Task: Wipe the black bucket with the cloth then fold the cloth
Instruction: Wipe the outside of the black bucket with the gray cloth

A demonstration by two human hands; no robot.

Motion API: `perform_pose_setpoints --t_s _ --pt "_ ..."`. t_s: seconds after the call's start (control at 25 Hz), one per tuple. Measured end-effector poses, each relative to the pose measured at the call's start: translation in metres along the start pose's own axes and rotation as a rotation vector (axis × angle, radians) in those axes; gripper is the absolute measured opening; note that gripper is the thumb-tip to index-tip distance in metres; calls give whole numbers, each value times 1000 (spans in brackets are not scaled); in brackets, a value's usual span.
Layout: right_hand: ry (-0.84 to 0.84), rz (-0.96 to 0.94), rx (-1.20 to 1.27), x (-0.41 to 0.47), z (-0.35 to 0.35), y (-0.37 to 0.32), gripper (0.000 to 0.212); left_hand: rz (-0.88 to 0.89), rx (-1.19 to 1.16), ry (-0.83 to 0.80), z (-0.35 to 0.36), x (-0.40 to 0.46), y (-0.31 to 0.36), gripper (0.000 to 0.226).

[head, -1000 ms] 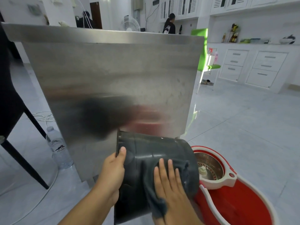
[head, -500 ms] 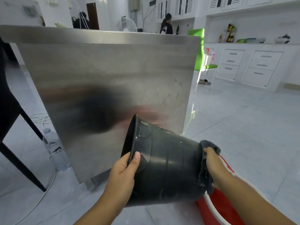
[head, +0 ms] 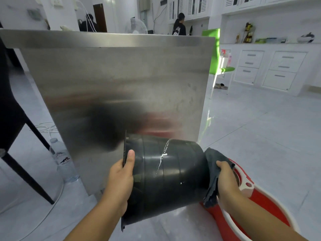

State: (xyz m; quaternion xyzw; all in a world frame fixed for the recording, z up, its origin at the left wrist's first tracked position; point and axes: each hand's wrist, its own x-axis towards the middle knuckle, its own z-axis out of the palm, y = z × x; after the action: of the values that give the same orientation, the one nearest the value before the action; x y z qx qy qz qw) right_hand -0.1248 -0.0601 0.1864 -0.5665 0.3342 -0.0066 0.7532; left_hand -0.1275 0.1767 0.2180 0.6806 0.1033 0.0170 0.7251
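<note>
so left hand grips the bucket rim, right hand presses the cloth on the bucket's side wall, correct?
Not the side wall. In the head view the right hand presses the cloth against the bucket's bottom end. The left hand does grip the rim.

Bucket (head: 170, 176): it lies on its side between your hands, rim to the left, bottom to the right.
Left hand (head: 119, 181): at the rim, thumb over its edge.
Right hand (head: 225, 181): at the bottom, it presses the cloth (head: 212, 174) against it.
Panel (head: 121, 80): upright behind the bucket.
Mop bucket (head: 257, 202): on the floor, under your right arm.
Bottle (head: 62, 160): on the floor, left of the panel.
Chair (head: 217, 54): right of the panel, farther back.
</note>
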Motion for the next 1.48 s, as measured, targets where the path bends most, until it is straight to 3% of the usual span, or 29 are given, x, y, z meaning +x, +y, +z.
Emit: perform_pose_setpoints --t_s 0.08,0.2,0.24,0.32,0.36,0.44,0.52,0.6,0.68,0.76,0.84,0.92,1.0,1.08,1.2,1.32,1.4,1.48 --pt "-43 -318 -314 -6 6 26 56 -14 34 65 1 1 -6 46" --pt "-118 -1196 -1140 -5 -5 61 76 -59 -17 144 -9 12 1 40" --pt "-123 -1391 -1345 -4 -8 68 83 -71 -34 149 -16 16 6 39" --pt "-202 -1642 -1621 -5 -4 83 82 -110 -31 96 -26 20 10 38" --pt "-244 -1681 -1710 -11 0 85 74 -123 -15 38 -29 20 10 39" --pt "-325 -1713 -1726 -21 6 81 67 -139 42 -78 -31 19 9 41" --pt "-358 -1658 -1555 -25 7 66 73 -106 119 -170 -31 14 13 43" --pt "-388 -1365 -1225 -20 5 47 70 -22 204 -265 -30 9 13 42" --pt "-381 -1001 -936 -14 1 36 50 41 262 -370 -27 2 12 40" --pt "-309 -872 -813 -17 -3 36 35 74 274 -377 -22 -3 7 39" --pt "-263 -970 -915 -22 2 44 54 87 254 -305 -17 -3 2 39" --pt "-298 -1224 -1218 -37 13 60 74 69 215 -222 -14 -1 0 40" --pt "-333 -1517 -1483 -45 20 86 66 41 176 -180 -12 -1 0 43" --pt "-353 -1566 -1643 -46 23 99 50 18 183 -220 -13 -1 2 43" --pt "-397 -1678 -1556 -44 19 85 57 17 237 -308 -18 -2 7 50" --pt "-467 -1281 -1151 -39 15 49 70 59 311 -414 -19 -4 7 57" --pt "-414 -954 -883 -30 11 36 50 62 311 -442 -18 -5 4 49" --pt "-310 -757 -710 -28 10 35 31 80 321 -442 -17 -7 1 43"
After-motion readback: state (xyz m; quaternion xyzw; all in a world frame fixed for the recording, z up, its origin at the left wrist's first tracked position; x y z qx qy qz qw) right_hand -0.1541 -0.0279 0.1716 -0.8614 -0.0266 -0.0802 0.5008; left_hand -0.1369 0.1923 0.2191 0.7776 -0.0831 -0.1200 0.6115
